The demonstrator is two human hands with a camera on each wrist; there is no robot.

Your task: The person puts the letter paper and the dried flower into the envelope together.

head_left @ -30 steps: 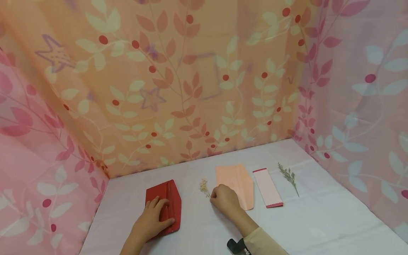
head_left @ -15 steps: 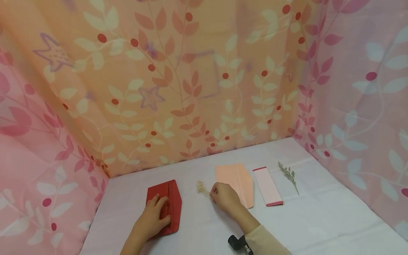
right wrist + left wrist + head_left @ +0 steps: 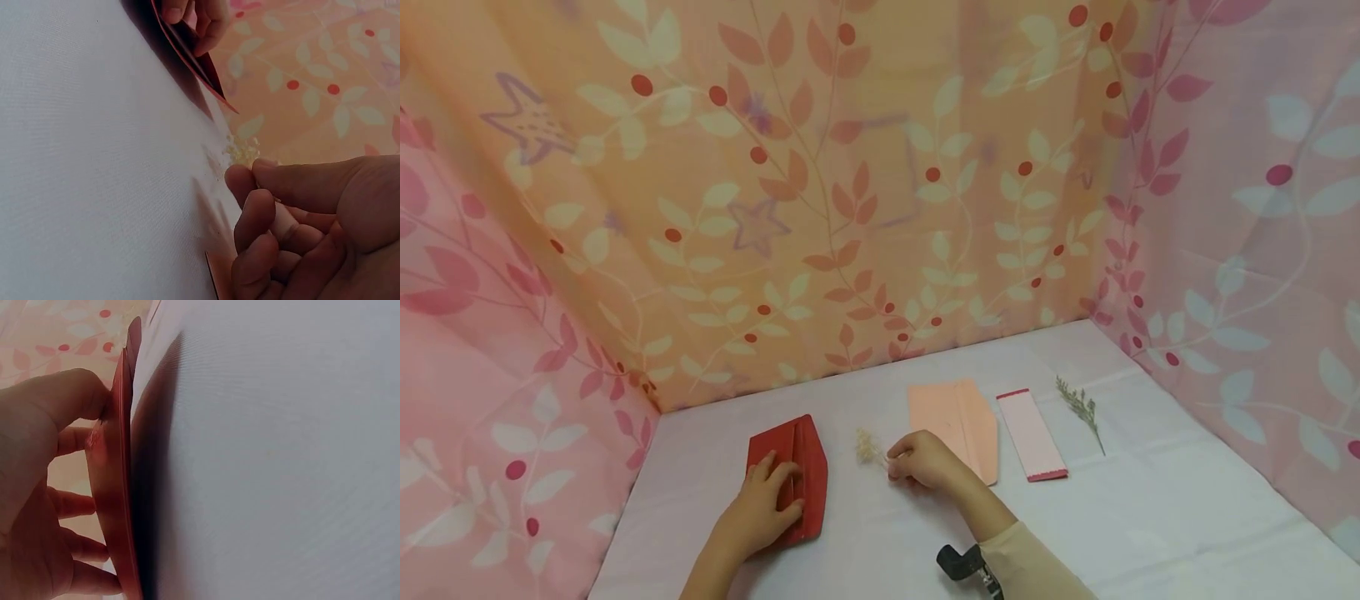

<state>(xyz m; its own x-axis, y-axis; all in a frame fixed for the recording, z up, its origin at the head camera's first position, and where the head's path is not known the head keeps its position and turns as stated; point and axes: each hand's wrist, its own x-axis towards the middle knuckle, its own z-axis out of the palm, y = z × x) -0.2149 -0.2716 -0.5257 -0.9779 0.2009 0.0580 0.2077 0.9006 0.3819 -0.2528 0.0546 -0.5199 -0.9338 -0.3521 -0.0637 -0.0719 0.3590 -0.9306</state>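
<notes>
A red envelope [image 3: 814, 483] lies at the left of the white table, its flap turned to the right. My left hand [image 3: 752, 515] holds it, with bent fingers and thumb at the slit of its pocket. In the left wrist view the red envelope [image 3: 111, 478] stands edge-on, and the fingers touch its face. My right hand [image 3: 931, 465] pinches the stem of a small pale dried flower sprig [image 3: 868, 447] between thumb and index finger. The sprig's head [image 3: 242, 149] points toward the red envelope, a short gap from it. Most of the stem is hidden.
To the right lie a peach envelope [image 3: 936, 408], partly behind the right hand, a pale pink card with red ends [image 3: 1032, 437], and a green dried sprig [image 3: 1081, 408]. Leaf-patterned curtains [image 3: 850, 208] enclose the white table [image 3: 1150, 517] at the back and sides.
The right hand has shifted slightly left with the flower sprig, raising it a little off the table. The left hand has stayed on the red envelope, which has tilted slightly.
</notes>
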